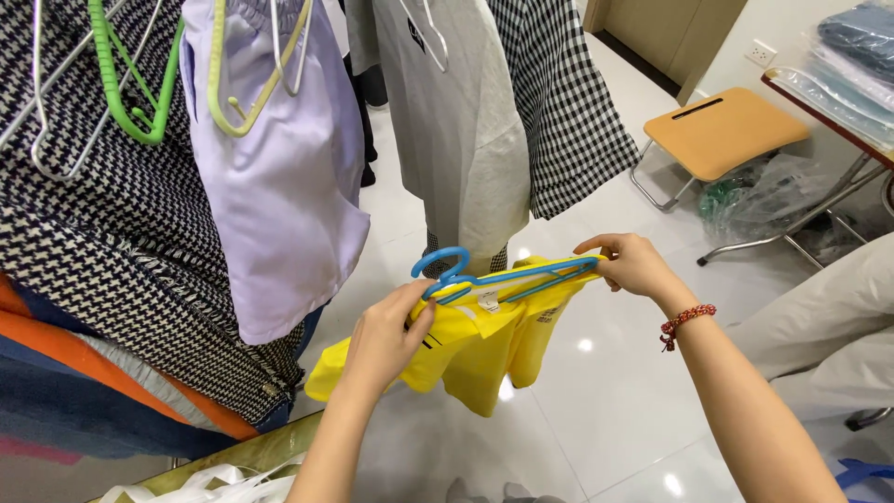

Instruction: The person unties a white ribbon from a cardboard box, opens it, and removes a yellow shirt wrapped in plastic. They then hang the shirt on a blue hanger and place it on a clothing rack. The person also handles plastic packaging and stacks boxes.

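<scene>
Left hand [386, 340] gripping yellow shirt [475, 349] at collar, right hand [633, 264] pinching blue hanger [507, 276] end, lavender garment [279, 177] hanging beside.

Smooth blue plastic hanger [503, 277] is carrying matt yellow cloth shirt [475, 345] over glossy white tiled floor [615, 391].

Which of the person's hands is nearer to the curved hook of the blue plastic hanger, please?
Left. The left hand grips the small yellow shirt just below the blue plastic hanger's hook, while the right hand pinches the hanger's far end, away from the hook.
</scene>
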